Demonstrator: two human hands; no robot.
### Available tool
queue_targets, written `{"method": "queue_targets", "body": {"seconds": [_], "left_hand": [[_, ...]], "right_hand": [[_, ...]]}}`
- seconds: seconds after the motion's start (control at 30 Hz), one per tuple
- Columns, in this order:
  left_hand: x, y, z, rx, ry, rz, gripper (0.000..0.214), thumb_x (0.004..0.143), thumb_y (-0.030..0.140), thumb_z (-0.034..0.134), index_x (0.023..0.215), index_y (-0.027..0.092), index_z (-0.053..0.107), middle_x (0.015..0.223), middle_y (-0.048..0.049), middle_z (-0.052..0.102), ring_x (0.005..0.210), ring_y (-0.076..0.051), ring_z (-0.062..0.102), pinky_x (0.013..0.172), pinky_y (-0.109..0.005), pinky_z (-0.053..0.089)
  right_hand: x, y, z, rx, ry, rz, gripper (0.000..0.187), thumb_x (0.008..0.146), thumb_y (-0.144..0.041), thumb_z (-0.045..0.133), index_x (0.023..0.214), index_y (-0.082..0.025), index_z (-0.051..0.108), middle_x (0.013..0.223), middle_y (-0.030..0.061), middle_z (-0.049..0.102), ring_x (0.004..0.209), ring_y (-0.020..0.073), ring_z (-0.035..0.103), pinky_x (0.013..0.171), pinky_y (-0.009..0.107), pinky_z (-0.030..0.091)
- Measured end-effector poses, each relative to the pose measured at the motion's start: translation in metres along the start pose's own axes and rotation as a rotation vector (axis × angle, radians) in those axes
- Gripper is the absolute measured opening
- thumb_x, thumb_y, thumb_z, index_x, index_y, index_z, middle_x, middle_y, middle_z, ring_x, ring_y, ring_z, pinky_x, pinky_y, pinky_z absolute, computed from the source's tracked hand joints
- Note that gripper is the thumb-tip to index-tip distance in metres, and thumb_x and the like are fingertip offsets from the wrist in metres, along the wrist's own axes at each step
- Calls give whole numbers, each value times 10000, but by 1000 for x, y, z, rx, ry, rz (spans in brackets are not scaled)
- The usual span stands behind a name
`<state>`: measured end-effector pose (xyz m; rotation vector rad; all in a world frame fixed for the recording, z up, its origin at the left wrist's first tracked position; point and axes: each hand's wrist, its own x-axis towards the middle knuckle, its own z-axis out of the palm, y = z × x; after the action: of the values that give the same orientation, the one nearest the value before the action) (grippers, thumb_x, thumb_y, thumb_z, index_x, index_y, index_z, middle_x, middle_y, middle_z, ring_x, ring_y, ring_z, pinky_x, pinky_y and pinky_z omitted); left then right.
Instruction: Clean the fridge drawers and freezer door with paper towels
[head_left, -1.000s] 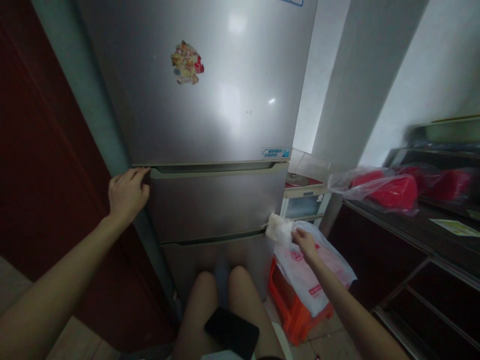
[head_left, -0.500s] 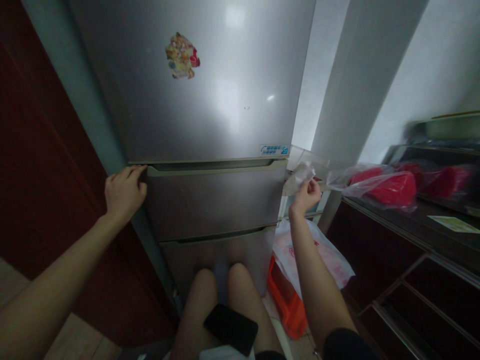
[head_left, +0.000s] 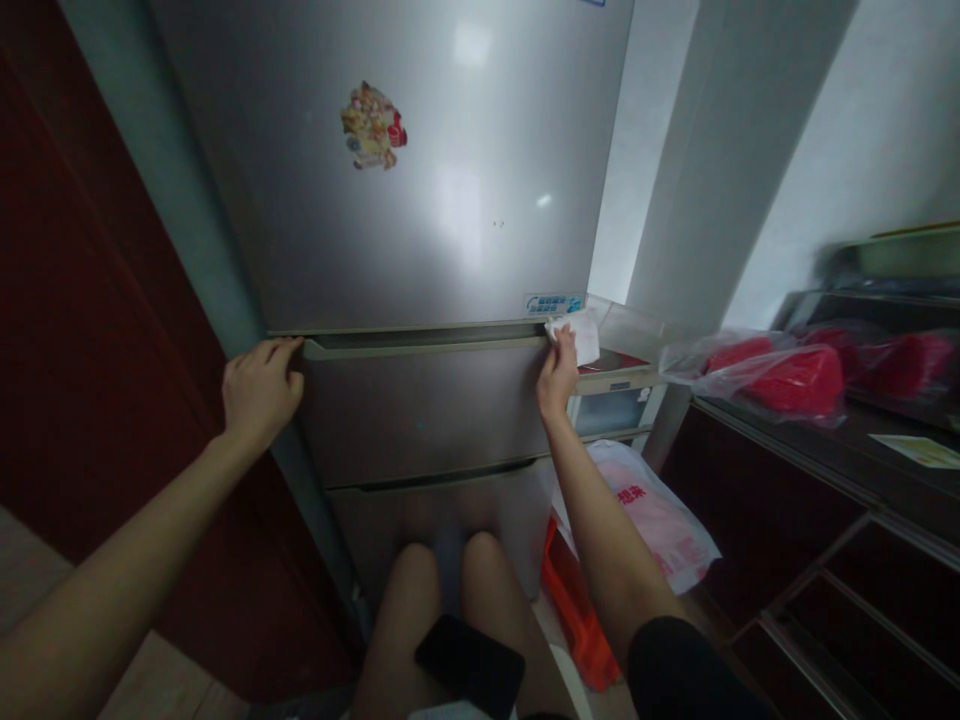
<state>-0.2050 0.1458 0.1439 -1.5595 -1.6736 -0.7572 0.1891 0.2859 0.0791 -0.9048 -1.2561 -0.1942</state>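
A silver refrigerator (head_left: 420, 410) with an upper door and two drawers fills the middle of the view. My left hand (head_left: 262, 395) curls its fingers over the top left corner of the middle drawer. At that drawer's top right corner, my right hand (head_left: 559, 375) is closed on a folded white tissue (head_left: 585, 335), which touches the drawer's edge there. Both drawers look closed. A colourful sticker (head_left: 373, 127) and a small blue-and-white label (head_left: 553, 304) are on the upper door.
A black phone (head_left: 471, 662) lies on my lap. Right of the refrigerator, a white plastic bag (head_left: 637, 500) rests over an orange stool or crate (head_left: 585, 630). Red items in clear plastic (head_left: 795, 375) lie on a dark counter. A dark red door (head_left: 112, 300) stands left.
My right hand has moved left with the tissue, from beside the refrigerator onto the drawer's top right corner. My left hand stays at the left corner. The view has shifted slightly.
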Motion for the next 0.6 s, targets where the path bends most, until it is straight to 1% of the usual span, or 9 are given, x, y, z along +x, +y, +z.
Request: {"method": "queue_targets", "body": {"seconds": [0.1, 0.17, 0.3, 0.4, 0.47, 0.6], "left_hand": [[0, 1, 0, 19, 0, -3, 457, 844, 216, 408, 1288, 164, 499, 1248, -110, 586, 1093, -284, 554, 921, -399, 392], [-1, 1, 0, 26, 3, -5, 457, 842, 216, 409, 1287, 167, 498, 1245, -109, 587, 1087, -284, 556, 918, -398, 397], [-1, 1, 1, 20, 9, -11, 455, 836, 208, 414, 1279, 158, 503, 1252, -116, 582, 1090, -288, 554, 916, -399, 401], [-1, 1, 2, 11, 7, -17, 453, 837, 208, 414, 1277, 155, 508, 1251, -118, 583, 1089, -289, 555, 912, -400, 400], [-1, 1, 2, 8, 9, -14, 456, 838, 209, 416, 1281, 154, 505, 1250, -118, 584, 1086, -289, 558, 909, -399, 402], [-1, 1, 2, -4, 14, -7, 459, 832, 200, 425, 1281, 152, 508, 1244, -123, 586, 1088, -291, 557, 917, -404, 399]], "right_hand": [[1, 6, -2, -54, -39, -37, 497, 919, -183, 251, 1395, -114, 375, 1450, 96, 386, 1396, 157, 253, 1155, 416, 227], [2, 9, -3, -84, -61, -61, 515, 910, -160, 248, 1413, -108, 348, 1473, 91, 351, 1406, 148, 219, 1160, 401, 216], [3, 13, -2, -138, -104, -82, 555, 889, -130, 255, 1441, -141, 299, 1514, 67, 267, 1425, 143, 142, 1163, 415, 200], [3, 13, -3, -154, -116, -79, 596, 863, -100, 261, 1456, -160, 263, 1526, 55, 235, 1429, 140, 121, 1164, 426, 193], [3, 12, -4, -152, -111, -77, 609, 850, -85, 262, 1454, -157, 267, 1527, 55, 232, 1428, 136, 122, 1166, 420, 189], [-2, 9, -6, -137, -127, -77, 604, 833, -60, 257, 1428, -133, 326, 1507, 68, 286, 1419, 124, 161, 1163, 385, 207]]}}
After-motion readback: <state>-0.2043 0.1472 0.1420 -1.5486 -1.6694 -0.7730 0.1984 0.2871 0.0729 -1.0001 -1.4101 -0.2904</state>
